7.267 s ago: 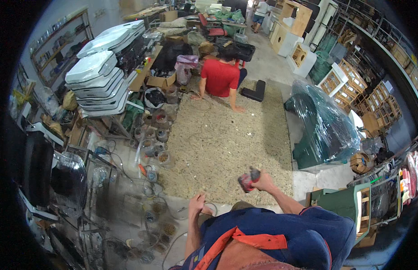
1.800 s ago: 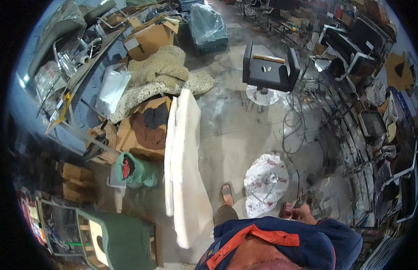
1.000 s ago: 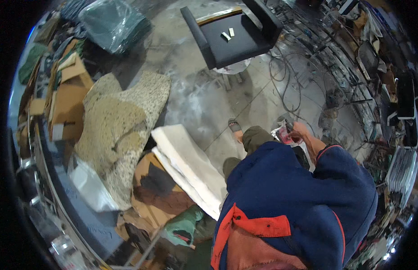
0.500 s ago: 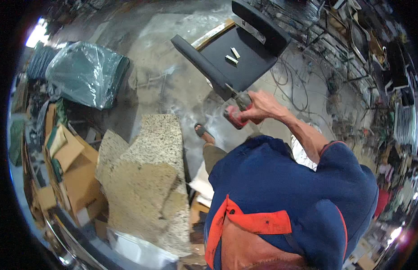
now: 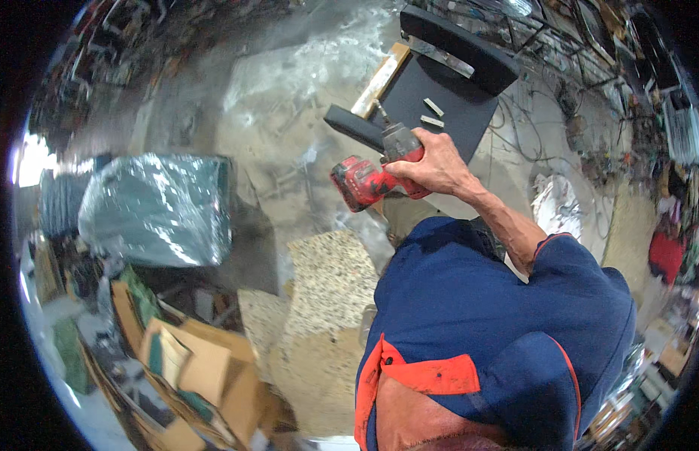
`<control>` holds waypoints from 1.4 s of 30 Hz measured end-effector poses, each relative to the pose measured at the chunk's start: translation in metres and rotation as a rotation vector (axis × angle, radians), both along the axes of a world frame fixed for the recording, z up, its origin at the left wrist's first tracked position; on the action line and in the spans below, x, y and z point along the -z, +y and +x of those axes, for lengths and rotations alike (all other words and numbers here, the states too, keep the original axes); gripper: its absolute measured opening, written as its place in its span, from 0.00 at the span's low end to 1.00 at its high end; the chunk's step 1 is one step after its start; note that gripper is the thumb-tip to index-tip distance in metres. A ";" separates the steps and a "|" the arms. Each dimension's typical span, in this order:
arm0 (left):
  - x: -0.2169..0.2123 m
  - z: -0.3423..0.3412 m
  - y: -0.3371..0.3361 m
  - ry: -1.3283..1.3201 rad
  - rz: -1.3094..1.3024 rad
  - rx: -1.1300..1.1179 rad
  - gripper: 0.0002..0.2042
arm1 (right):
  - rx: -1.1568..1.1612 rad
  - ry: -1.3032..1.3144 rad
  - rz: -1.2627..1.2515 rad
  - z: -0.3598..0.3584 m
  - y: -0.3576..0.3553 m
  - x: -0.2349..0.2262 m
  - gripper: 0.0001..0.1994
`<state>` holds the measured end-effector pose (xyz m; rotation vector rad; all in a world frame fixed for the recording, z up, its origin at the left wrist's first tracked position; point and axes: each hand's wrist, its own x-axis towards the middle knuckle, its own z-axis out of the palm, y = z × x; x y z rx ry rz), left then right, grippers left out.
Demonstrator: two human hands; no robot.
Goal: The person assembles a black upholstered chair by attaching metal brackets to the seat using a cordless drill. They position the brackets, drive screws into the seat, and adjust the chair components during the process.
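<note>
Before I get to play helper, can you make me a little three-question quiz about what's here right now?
1. Pick one: who is holding the red and black drill?
a) the left hand
b) the right hand
2. True or false: clear plastic covers the green bundle to the left of the black chair.
3. How many small pale pieces lie on the chair's seat?

Key: 1. b, its fingers wrap around the drill. 2. True. 3. Two.
</note>
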<state>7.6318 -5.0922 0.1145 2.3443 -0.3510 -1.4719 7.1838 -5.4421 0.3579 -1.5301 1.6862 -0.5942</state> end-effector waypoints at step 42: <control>0.408 -0.153 -1.247 -0.098 -0.174 1.975 0.29 | 1.366 0.315 0.394 -0.105 -0.409 0.333 0.45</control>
